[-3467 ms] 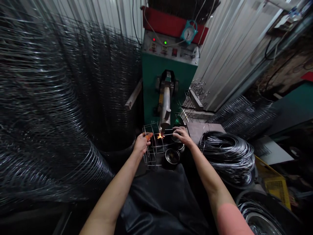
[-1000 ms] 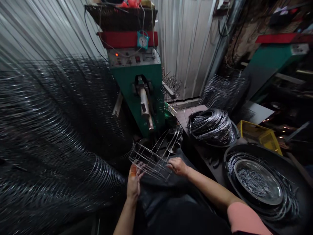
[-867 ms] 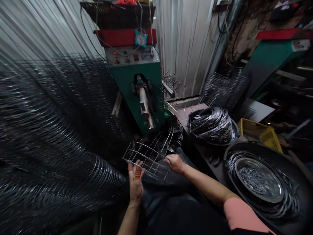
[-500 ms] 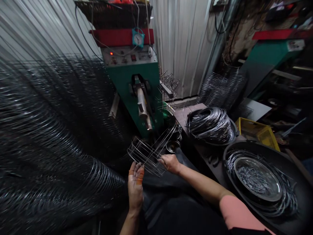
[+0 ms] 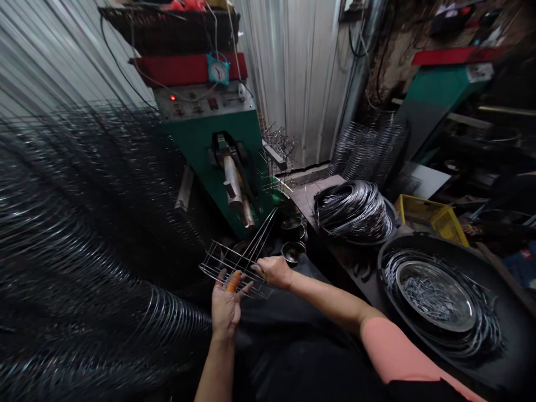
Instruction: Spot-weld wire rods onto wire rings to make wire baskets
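Head camera view: the right hand [image 5: 276, 272] is grasping the right side of a wire frame [image 5: 229, 258], which is sitting low before a green machine [image 5: 201, 139]. The left hand [image 5: 225, 307] is facing palm up, fingers loosely spread at the frame's near edge; contact is unclear. Coiled wire [image 5: 360, 212] is lying farther right.

Wire frame [image 5: 233, 252] in right hand [image 5: 274, 272], left hand [image 5: 226, 301] loosely spread against it

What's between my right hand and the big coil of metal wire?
In the head view, two round metal cups, a dark gap and the edge of the bench lie between your right hand and the wire coil.
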Action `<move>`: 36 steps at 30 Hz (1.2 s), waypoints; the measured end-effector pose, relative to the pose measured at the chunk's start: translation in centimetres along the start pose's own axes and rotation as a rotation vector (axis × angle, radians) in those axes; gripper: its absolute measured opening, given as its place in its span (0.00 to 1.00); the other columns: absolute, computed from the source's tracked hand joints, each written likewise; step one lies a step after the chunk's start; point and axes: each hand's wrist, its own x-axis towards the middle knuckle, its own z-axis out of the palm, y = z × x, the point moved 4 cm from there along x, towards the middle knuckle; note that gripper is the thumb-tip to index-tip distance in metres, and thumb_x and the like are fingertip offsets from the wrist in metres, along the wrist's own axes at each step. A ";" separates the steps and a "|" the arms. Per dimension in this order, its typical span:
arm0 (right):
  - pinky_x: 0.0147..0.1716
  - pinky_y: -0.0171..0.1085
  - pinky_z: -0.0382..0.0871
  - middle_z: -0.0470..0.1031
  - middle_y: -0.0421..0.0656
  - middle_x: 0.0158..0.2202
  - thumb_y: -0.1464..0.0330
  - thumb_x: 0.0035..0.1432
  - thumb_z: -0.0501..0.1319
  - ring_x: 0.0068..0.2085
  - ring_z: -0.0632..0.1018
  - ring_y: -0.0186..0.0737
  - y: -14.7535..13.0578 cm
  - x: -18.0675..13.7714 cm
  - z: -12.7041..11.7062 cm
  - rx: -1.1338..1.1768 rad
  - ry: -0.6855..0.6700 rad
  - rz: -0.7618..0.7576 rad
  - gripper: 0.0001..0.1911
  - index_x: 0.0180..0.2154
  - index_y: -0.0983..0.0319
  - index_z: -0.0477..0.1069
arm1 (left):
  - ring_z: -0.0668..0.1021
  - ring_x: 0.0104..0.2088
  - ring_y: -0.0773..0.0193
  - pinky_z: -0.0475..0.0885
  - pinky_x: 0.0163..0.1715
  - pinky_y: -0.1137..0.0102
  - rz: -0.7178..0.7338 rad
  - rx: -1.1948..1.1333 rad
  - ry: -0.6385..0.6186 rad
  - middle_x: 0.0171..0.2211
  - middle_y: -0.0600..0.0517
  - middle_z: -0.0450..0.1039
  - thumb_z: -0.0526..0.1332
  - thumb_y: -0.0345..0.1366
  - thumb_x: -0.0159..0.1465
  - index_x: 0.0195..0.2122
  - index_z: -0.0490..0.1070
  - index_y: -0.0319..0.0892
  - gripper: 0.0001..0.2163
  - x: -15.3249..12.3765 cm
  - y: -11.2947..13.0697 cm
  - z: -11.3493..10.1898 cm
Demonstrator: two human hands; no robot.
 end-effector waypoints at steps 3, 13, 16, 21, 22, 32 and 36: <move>0.24 0.32 0.56 0.73 0.44 0.26 0.59 0.64 0.42 0.26 0.71 0.34 0.1 0.4 -0.1 -0.003 -0.005 0.010 0.24 0.30 0.65 0.69 | 0.73 0.34 0.66 0.72 0.38 0.60 0.037 -0.042 -0.013 0.32 0.55 0.67 0.66 0.28 0.46 0.42 0.62 0.47 0.22 0.2 0.6 0.4; 0.34 0.32 0.62 0.74 0.44 0.33 0.55 0.59 0.50 0.35 0.74 0.36 4.0 1.6 -3.2 0.238 0.143 0.174 0.18 0.34 0.61 0.71 | 0.67 0.23 0.75 0.69 0.28 0.73 0.042 -0.067 0.049 0.27 0.59 0.63 0.67 0.32 0.45 0.43 0.62 0.47 0.24 2.4 1.2 1.8; 0.42 0.36 0.63 0.72 0.46 0.38 0.56 0.57 0.55 0.42 0.72 0.40 6.3 3.4 -5.6 0.224 0.289 0.169 0.17 0.38 0.61 0.71 | 0.66 0.22 0.75 0.67 0.24 0.75 0.054 -0.057 0.057 0.26 0.59 0.62 0.68 0.32 0.43 0.45 0.61 0.46 0.27 3.2 1.3 1.7; 0.50 0.44 0.57 0.71 0.46 0.44 0.59 0.52 0.61 0.51 0.66 0.45 8.9 7.9 -5.6 0.165 0.046 -0.052 0.16 0.41 0.60 0.72 | 0.66 0.22 0.75 0.66 0.22 0.76 0.087 -0.058 0.041 0.26 0.59 0.62 0.68 0.32 0.42 0.44 0.61 0.44 0.27 4.4 1.9 1.7; 0.52 0.46 0.55 0.72 0.45 0.44 0.59 0.51 0.61 0.52 0.67 0.45 9.2 8.6 -5.1 0.175 -0.030 -0.071 0.16 0.41 0.59 0.72 | 0.65 0.22 0.75 0.66 0.22 0.76 0.095 -0.064 0.033 0.26 0.59 0.62 0.68 0.32 0.42 0.44 0.61 0.43 0.27 4.6 2.1 1.8; 0.37 0.33 0.64 0.74 0.41 0.33 0.61 0.53 0.58 0.37 0.74 0.36 10.8 10.8 -2.0 0.576 -0.310 0.006 0.12 0.34 0.63 0.73 | 0.65 0.22 0.75 0.65 0.20 0.77 0.074 -0.078 0.006 0.29 0.57 0.61 0.67 0.32 0.44 0.52 0.57 0.47 0.33 7.2 1.8 2.0; 0.35 0.32 0.62 0.72 0.41 0.31 0.61 0.52 0.60 0.34 0.72 0.35 11.2 11.4 -2.2 0.483 -0.198 0.015 0.11 0.31 0.63 0.73 | 0.62 0.20 0.77 0.61 0.17 0.79 0.033 -0.093 -0.037 0.26 0.59 0.58 0.67 0.32 0.44 0.52 0.57 0.49 0.34 8.0 1.2 2.6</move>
